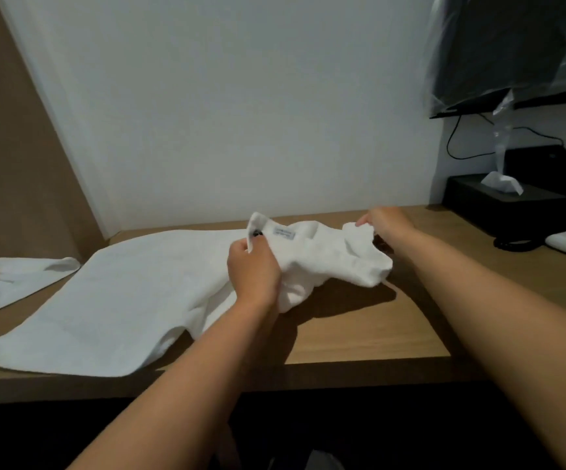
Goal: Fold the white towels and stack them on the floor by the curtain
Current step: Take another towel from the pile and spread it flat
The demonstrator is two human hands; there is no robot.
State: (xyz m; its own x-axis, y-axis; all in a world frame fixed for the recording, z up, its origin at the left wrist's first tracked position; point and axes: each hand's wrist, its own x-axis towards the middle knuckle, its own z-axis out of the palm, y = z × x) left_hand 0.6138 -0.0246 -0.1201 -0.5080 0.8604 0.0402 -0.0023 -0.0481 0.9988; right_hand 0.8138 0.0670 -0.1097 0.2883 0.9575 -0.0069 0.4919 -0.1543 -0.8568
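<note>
White towel (pixel 325 262) bunched above desk (pixel 359 330), left hand (pixel 252 271) and right hand (pixel 388 222) grips clamped on its corners.

Both bare forearms reach forward. Left hand (pixel 252 269) curled tight, gripping cloth. Right hand (pixel 388 222) further out, fingers pinching an edge.

Plain white towel (pixel 325 262) in the grip, small grey-printed label (pixel 285 233) by the left thumb, tan wood-grain desk (pixel 359 330) beneath, black tissue box (pixel 498 205) right of it.
</note>
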